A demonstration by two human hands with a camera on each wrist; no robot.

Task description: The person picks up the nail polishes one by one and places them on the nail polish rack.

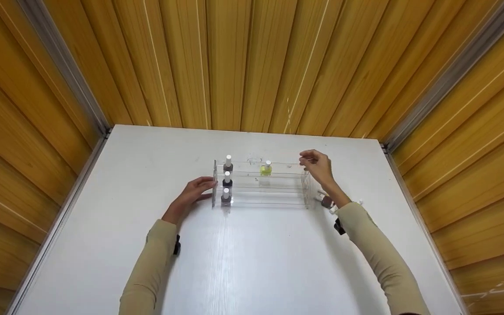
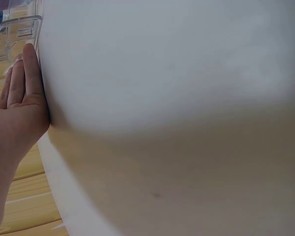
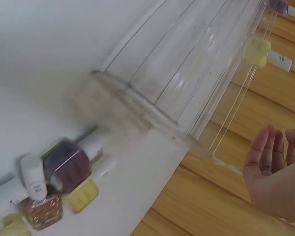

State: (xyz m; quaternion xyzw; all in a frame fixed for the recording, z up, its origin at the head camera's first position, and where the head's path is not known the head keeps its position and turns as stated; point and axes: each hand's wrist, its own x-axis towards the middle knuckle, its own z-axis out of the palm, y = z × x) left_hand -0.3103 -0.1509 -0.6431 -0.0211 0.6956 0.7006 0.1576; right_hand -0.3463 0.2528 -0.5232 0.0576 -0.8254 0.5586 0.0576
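Note:
A clear tiered rack (image 1: 265, 204) stands on the white table. Three dark nail polish bottles with white caps line its left side, one per tier: the top (image 1: 228, 167), middle (image 1: 227, 182) and bottom (image 1: 226, 198). A yellow nail polish bottle (image 1: 265, 170) stands on the top tier, right of the dark one. My left hand (image 1: 195, 190) rests straight fingers against the rack's left end panel. Beside the rack's top right corner is my right hand (image 1: 320, 168), its fingers loosely bent with nothing seen between them in the right wrist view.
Several bottles lie on the table right of the rack, partly under the right forearm: a purple one (image 3: 68, 166), a copper glitter one (image 3: 42, 211) and a yellow one (image 3: 82, 194) among them. Wood-patterned walls (image 1: 230, 65) border the table (image 1: 252, 262).

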